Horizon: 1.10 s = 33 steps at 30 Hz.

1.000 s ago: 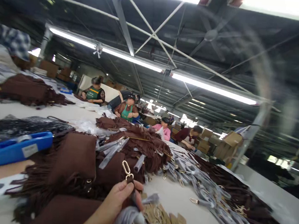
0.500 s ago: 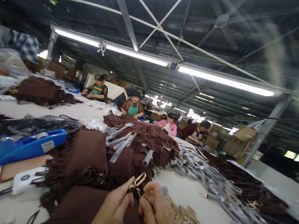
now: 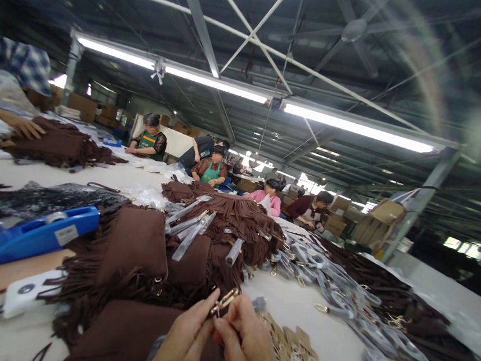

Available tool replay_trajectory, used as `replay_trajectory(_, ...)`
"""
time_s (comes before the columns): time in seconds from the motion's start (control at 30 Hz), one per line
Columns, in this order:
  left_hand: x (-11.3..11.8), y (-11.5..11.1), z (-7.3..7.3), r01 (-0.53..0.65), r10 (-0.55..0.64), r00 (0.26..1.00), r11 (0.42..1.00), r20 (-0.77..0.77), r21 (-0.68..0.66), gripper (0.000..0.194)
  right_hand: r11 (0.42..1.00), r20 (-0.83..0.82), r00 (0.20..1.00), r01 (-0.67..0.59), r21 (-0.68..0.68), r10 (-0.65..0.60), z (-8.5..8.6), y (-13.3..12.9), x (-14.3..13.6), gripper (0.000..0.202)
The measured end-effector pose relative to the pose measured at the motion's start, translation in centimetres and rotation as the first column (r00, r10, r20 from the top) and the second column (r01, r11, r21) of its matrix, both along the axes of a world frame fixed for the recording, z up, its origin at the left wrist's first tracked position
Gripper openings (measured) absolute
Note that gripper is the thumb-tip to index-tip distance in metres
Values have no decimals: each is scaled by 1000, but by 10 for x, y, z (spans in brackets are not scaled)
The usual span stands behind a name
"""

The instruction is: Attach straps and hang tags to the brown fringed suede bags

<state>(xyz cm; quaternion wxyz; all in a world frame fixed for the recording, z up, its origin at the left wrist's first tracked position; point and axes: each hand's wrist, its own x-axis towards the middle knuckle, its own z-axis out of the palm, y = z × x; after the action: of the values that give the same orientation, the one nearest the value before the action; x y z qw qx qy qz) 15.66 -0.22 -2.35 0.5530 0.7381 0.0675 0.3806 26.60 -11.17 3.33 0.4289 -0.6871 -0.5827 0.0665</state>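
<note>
Gold clasp (image 3: 224,301) — both hands' fingertips.

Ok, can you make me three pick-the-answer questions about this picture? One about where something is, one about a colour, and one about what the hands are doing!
1. Where is the tape dispenser?
A. left of the hands
B. right of the hands
C. hanging from the roof

2. What colour are the fringed bags?
A. white
B. brown
C. green

3. What are the left hand and right hand doing?
A. lying flat on the table
B. pinching a gold clasp together
C. holding the dispenser

Answers: 1 A, the blue dispenser lies at the left side of the table. 2 B, the bag piles are dark brown. 3 B, fingertips of both hands meet on the clasp.
</note>
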Motion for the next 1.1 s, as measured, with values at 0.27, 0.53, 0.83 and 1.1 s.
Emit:
replay_trajectory(0.27,4,-5,-1,31,-31,1000,999,0,36,46,998,-16,1000,26,-57,-27,16,-8,-5,14)
replay_trajectory(0.53,-3,-18,34,80,-82,996,996,-47,-39,41,998,-345,937,-56,-25,44,5,-7,1,23)
replay_trajectory(0.83,22,-14,28,-132,133,991,978,-3,-159,24,998,-294,955,44,50,-28,-20,-3,6,18)
replay_trajectory(1.1,20,-1,52,-306,305,941,952,148,-13,20,894,171,930,244,376,-326,-21,-17,18,18)
